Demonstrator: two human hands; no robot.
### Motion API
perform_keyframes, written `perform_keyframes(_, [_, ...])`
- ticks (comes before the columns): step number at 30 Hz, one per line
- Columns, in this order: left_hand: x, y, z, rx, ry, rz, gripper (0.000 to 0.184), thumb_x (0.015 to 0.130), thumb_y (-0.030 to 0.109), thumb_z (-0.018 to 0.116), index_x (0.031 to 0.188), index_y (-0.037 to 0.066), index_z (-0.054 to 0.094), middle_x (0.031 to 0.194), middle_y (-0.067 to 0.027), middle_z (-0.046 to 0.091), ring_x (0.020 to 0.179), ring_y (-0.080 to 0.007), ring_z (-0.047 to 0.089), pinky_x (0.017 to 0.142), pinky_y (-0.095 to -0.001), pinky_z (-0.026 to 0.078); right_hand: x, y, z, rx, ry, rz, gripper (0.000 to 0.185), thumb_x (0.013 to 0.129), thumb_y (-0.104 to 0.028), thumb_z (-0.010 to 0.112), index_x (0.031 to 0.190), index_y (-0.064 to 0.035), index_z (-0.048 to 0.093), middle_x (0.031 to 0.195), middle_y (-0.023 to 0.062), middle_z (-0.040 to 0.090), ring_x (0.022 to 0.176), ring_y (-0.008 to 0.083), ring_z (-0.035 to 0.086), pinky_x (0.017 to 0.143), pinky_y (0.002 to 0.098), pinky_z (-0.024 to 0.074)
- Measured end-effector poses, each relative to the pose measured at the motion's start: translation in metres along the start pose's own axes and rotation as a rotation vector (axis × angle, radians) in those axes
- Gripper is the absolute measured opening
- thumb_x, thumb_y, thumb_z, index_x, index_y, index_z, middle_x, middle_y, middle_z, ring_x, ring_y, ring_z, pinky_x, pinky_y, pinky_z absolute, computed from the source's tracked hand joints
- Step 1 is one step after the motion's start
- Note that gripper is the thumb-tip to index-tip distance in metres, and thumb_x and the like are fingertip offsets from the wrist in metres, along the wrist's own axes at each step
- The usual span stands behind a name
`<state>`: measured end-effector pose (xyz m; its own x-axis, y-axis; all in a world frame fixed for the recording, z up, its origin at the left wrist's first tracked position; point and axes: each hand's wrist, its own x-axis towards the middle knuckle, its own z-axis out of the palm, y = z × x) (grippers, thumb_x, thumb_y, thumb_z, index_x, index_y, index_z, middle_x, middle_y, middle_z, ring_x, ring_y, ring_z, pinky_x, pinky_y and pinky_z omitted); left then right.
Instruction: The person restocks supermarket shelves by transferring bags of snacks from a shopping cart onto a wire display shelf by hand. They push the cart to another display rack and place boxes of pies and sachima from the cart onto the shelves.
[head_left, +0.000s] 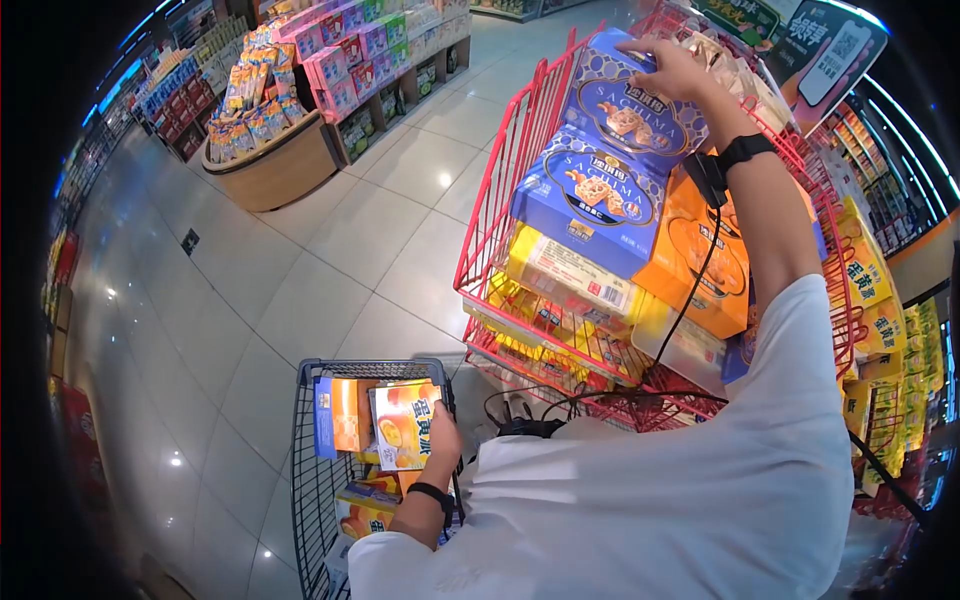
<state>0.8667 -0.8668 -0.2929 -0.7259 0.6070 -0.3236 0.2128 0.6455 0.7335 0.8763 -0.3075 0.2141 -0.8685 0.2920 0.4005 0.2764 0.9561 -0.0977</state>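
Observation:
At the lower left, my left hand (444, 440) is closed on the right edge of a yellow and white box (402, 425) over a dark shopping cart (372, 367). A blue and orange box (342, 414) lies beside it in that cart. My right hand (672, 72) reaches over a blue Sachima box (625, 112) at the top of a red wire bin (487, 200); its fingers are spread on the box's upper part. Another blue Sachima box (590, 195) lies below it, with an orange box (700, 255) to its right.
A rounded wooden display (275, 172) holding snack packs stands at the upper left, beside stacked pink boxes (330, 75). Black cables (690, 290) hang across the red bin. Yellow packs (870, 275) stand at the right. A sign (825, 60) is at the upper right.

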Motion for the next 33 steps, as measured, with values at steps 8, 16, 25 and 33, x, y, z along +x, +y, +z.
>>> perform_keyframes(8, [0.019,0.026,-0.005,0.076,-0.066,0.033,0.015,0.097,0.007,0.043,0.110,0.000,0.039,0.097,-0.0341,0.061,0.092,-0.0538,0.059,0.077,-0.0565,0.046,-0.021,0.038,0.024,-0.467,-0.004,0.107,0.099,0.064,-0.016,0.087,0.149,-0.0291,0.038,0.137,0.0148,0.055,0.124,0.0376,0.055,0.100,0.0468,0.0495])
perform_keyframes(16, [0.046,0.026,0.002,0.124,-0.160,0.127,0.017,0.098,0.011,0.042,0.113,0.003,0.041,0.103,-0.0337,0.062,0.095,-0.0531,0.059,0.079,-0.0587,0.046,-0.035,-0.018,0.023,-0.774,-0.078,0.446,0.092,0.075,-0.024,0.082,0.152,-0.0296,0.031,0.143,0.0210,0.047,0.128,0.0424,0.050,0.102,0.0536,0.0460])
perform_keyframes(25, [0.065,0.034,-0.014,0.151,-0.277,0.185,0.015,0.095,0.009,0.043,0.109,0.002,0.043,0.106,-0.0279,0.061,0.096,-0.0475,0.061,0.082,-0.0528,0.048,-0.038,-0.064,0.041,-0.367,0.328,-0.326,0.075,0.085,-0.036,0.073,0.151,-0.0242,0.039,0.146,0.0295,0.041,0.131,0.0450,0.045,0.108,0.0509,0.0378])
perform_keyframes(33, [0.047,0.023,-0.044,-0.073,-0.223,0.298,0.026,0.103,0.024,0.045,0.116,0.002,0.051,0.119,-0.0227,0.052,0.109,-0.0426,0.056,0.094,-0.0449,0.045,-0.085,-0.228,0.025,-0.226,-0.239,-0.368,0.064,0.081,-0.021,0.071,0.142,-0.0206,0.052,0.155,0.0188,0.032,0.144,0.0444,0.025,0.116,0.0539,0.0231])
